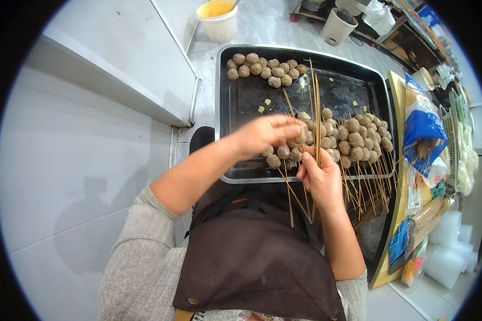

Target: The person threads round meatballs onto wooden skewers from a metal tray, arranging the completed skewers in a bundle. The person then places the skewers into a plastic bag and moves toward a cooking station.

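Observation:
A large black tray (261, 94) with a pale rim lies before me. My left hand (275, 130), slightly blurred, grips a brown meatball (301, 135) between thumb and fingers. Just below it, my right hand (320, 170) holds a small bunch of thin bamboo skewers (317, 108) that stand up past the fingers. The held meatball is at the tip of a skewer by my right fingertips; how far it is pierced is hidden. Loose meatballs (266, 72) cluster at the tray's far left. Skewered meatballs (355, 139) are piled along the near right, their sticks (369, 184) jutting over the near rim.
To the right, a wooden board (397, 180) carries a blue-and-white plastic bag (423, 124), blue gloves (399, 240) and more skewers (427, 220). Clear plastic containers (450, 244) stand beyond. A white bucket (217, 24) and a bin (338, 28) are on the floor. A white panel (116, 60) borders the left.

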Demonstrator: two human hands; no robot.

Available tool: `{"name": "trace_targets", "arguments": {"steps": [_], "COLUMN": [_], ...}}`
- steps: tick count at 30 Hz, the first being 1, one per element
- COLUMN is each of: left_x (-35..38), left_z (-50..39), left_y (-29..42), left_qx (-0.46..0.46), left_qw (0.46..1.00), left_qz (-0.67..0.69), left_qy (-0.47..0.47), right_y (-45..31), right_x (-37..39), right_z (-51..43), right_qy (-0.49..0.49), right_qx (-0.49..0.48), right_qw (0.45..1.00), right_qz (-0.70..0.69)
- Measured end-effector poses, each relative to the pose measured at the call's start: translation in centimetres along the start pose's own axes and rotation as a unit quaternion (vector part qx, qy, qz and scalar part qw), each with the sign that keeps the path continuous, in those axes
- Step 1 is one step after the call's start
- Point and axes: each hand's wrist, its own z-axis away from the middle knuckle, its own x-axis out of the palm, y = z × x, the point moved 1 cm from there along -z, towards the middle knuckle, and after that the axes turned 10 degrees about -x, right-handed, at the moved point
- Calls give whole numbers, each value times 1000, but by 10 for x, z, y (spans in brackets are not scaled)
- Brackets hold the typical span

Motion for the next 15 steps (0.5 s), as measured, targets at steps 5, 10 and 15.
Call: {"name": "trace_targets", "arguments": {"steps": [5, 10, 15], "left_x": [-71, -82, -76], "left_z": [-75, -113, -98], "left_y": [17, 2, 8], "left_qx": [117, 186, 109], "left_qw": [809, 704, 771], "left_qz": [-453, -598, -521], "left_qy": [356, 336, 349], "right_y": [1, 4, 7], "right_x": [-7, -15, -18], "right_z": [3, 13, 18], "right_qy": [37, 38, 38], "right_qx": [20, 23, 18], "right_qw": [999, 999, 999], "right_qz": [-7, -21, -15]}}
